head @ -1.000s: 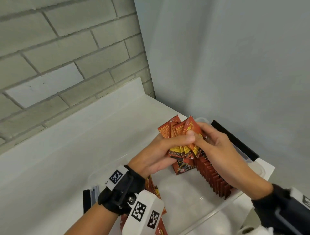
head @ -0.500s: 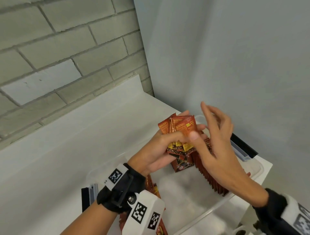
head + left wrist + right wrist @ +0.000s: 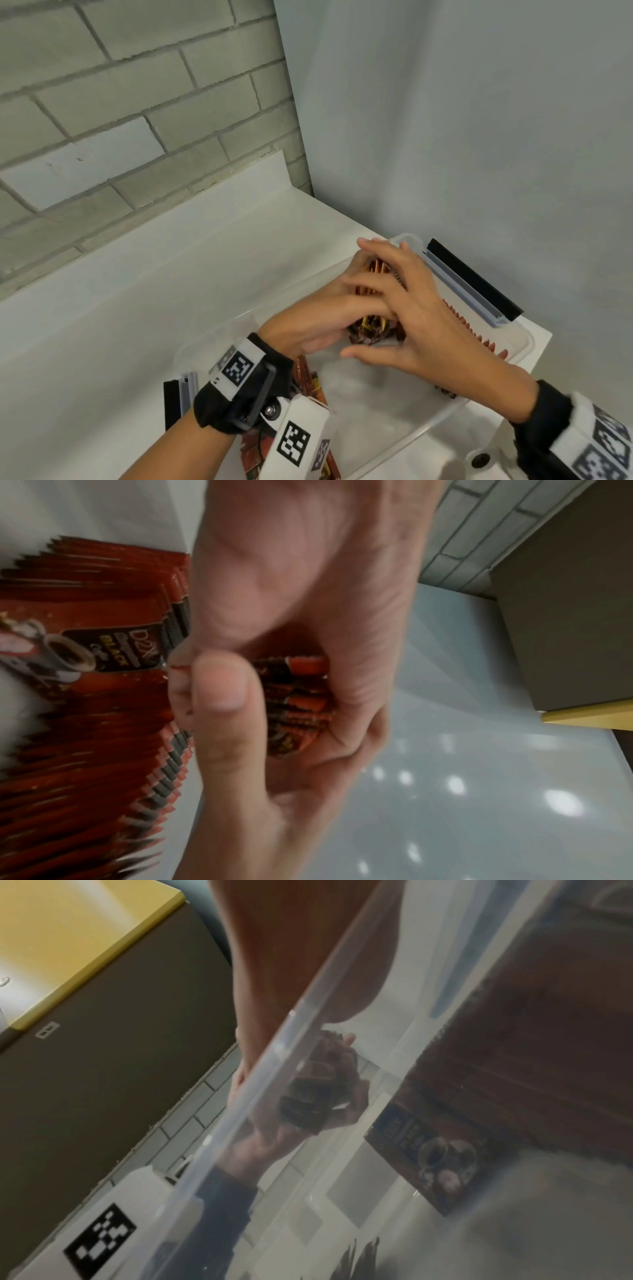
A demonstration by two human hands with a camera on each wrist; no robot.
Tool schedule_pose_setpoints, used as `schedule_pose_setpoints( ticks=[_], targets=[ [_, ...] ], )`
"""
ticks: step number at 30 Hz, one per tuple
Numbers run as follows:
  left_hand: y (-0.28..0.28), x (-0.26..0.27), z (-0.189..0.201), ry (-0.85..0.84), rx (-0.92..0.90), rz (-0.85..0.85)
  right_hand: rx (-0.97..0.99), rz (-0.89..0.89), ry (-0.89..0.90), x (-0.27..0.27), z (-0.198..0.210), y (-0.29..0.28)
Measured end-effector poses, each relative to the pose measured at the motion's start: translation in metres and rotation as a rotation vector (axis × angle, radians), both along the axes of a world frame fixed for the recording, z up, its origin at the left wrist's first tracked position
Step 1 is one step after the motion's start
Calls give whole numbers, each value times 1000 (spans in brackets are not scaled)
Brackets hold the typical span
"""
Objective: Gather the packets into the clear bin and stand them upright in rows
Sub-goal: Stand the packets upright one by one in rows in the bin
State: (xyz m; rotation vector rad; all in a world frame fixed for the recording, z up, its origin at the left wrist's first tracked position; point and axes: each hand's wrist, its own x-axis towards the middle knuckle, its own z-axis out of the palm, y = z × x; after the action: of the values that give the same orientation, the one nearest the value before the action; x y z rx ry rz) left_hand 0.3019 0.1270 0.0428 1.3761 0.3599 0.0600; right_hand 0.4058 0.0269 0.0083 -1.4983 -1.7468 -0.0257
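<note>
Fingers [image 3: 349, 305] of left hand [image 3: 308, 329] clasp the packets [image 3: 371, 320]; right hand [image 3: 411, 308] lies flat, relaxed, over them.

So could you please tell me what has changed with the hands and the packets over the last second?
The bundle of packets, fanned above the clear bin a second ago, has come down into it beside the standing row. The right hand let go, lifted, then came back flat over the bundle's top. The left hand still grips the bundle; the row and the loose packets lie as before.
</note>
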Motion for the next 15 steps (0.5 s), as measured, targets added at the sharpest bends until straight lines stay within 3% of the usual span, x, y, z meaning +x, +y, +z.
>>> schedule_pose_setpoints(
  ticks=[4,11,15],
  targets=[
    [-2,0,4,-21,-6,15,-80,2,166,3,-2,-1],
    [-3,0,-1,-15,26,13,-83,-18,226,6,-4,1],
    [-2,1,3,-40,-146,72,-76,24,277,6,-3,-3]
  ],
)
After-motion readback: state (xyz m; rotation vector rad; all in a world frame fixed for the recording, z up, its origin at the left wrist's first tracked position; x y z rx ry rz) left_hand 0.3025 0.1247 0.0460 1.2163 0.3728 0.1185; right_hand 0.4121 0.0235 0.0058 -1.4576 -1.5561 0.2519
